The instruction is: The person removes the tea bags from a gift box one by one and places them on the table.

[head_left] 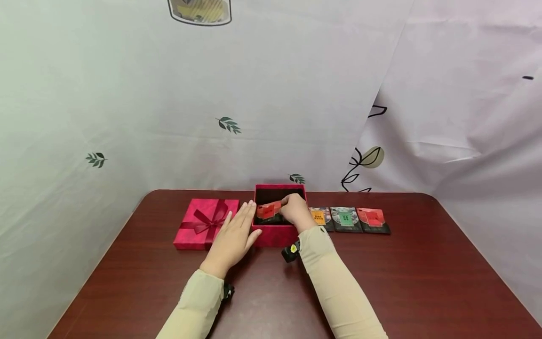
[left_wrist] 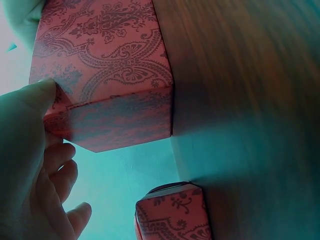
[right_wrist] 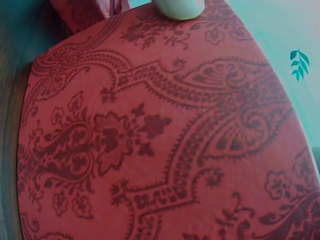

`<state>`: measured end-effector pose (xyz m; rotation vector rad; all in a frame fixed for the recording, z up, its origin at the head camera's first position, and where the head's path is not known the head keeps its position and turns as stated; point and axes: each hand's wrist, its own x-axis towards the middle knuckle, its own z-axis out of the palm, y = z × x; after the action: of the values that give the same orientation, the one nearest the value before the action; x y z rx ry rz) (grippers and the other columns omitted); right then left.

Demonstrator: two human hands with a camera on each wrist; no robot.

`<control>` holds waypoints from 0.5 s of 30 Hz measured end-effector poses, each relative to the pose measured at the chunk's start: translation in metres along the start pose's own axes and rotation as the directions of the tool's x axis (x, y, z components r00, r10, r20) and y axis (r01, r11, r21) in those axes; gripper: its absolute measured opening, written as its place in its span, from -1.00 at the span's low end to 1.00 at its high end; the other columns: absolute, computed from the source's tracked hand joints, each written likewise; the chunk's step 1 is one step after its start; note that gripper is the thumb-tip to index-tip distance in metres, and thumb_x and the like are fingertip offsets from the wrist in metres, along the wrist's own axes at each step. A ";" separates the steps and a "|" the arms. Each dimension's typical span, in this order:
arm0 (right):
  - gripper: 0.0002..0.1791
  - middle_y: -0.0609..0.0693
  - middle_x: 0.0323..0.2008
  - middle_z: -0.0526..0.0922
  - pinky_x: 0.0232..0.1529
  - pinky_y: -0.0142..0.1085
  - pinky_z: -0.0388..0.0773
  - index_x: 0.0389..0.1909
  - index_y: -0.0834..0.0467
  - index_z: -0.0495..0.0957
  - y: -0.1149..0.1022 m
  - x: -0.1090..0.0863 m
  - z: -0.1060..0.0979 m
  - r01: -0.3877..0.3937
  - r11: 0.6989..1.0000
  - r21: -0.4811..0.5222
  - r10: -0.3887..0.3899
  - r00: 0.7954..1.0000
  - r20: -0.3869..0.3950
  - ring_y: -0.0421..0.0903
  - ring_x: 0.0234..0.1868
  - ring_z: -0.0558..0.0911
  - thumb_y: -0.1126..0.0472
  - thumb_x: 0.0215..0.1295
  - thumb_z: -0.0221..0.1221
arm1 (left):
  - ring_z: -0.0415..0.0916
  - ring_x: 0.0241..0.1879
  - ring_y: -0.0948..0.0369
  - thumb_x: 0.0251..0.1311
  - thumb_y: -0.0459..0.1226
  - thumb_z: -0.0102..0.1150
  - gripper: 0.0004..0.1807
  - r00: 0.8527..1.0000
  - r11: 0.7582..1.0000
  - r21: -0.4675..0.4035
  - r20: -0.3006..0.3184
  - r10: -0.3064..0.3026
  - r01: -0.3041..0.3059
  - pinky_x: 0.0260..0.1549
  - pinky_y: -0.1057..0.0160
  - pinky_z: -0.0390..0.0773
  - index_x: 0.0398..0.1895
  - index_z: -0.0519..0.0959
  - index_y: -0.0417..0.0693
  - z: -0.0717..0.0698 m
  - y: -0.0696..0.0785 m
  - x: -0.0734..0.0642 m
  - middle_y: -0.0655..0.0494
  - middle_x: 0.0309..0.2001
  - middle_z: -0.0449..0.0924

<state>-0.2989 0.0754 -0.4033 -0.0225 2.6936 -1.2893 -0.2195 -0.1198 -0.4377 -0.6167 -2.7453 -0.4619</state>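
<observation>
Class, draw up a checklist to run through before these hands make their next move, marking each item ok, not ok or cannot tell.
1. Red patterned rectangular box open: ok.
2. Red rectangular lid with dark-red ribbon bow off the box: ok, lying to its left.
3. Left hand touching the box: ok, at its left side.
4. Right hand gripping the flat red-and-black packet: ok, pinched near its edge.
5. Packet touching the box's floor: cannot tell, too dark inside.

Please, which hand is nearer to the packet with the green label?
The right hand. It is over the open box, left of the green-labelled packet, with the orange-labelled packet between them. The left hand is farther left, at the box's left side.
</observation>
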 end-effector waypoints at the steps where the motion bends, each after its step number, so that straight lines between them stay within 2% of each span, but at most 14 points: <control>1: -0.62 0.23 -0.01 0.68 -0.14 -0.11 0.64 0.18 0.35 0.58 0.000 0.001 0.000 -0.003 1.000 0.017 0.003 1.000 -0.002 0.02 -0.26 0.68 0.39 0.36 0.17 | 0.02 0.57 0.02 0.45 -0.02 0.13 -0.21 1.000 1.000 -0.001 0.000 0.000 0.000 0.47 -0.21 0.06 0.58 0.14 -0.20 0.000 0.000 0.000 -0.09 0.56 0.13; 5: -0.62 0.20 -0.18 0.72 -0.01 -0.03 0.64 0.18 0.37 0.57 -0.001 0.003 -0.001 -0.017 0.998 0.066 0.018 1.000 -0.007 0.02 -0.27 0.71 0.33 0.39 0.20 | 0.01 0.57 0.02 0.46 -0.03 0.12 -0.22 1.000 1.000 0.000 0.003 0.000 0.000 0.47 -0.21 0.06 0.58 0.12 -0.20 0.000 0.000 0.001 -0.10 0.57 0.12; 9: -0.62 0.21 -0.20 0.73 0.07 0.01 0.62 0.17 0.38 0.58 -0.003 0.002 0.000 -0.030 0.995 0.092 0.030 1.000 0.001 0.06 -0.23 0.74 0.30 0.40 0.22 | 0.01 0.57 0.02 0.46 -0.03 0.12 -0.21 1.000 1.000 -0.002 0.005 -0.001 0.001 0.47 -0.21 0.05 0.59 0.12 -0.20 0.000 0.000 0.001 -0.10 0.57 0.12; 15: -0.68 0.23 -0.19 0.73 -0.05 -0.05 0.69 0.10 0.40 0.61 -0.002 0.002 0.000 -0.025 0.990 0.137 0.023 1.000 0.015 0.08 -0.24 0.76 0.37 0.38 0.21 | 0.00 0.57 0.03 0.46 -0.02 0.11 -0.21 1.000 1.000 0.003 0.013 -0.004 0.004 0.47 -0.20 0.05 0.59 0.11 -0.19 0.001 -0.001 0.001 -0.08 0.57 0.11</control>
<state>-0.3010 0.0740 -0.4026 0.0174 2.5789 -1.4583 -0.2208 -0.1197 -0.4390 -0.6161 -2.7591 -0.4565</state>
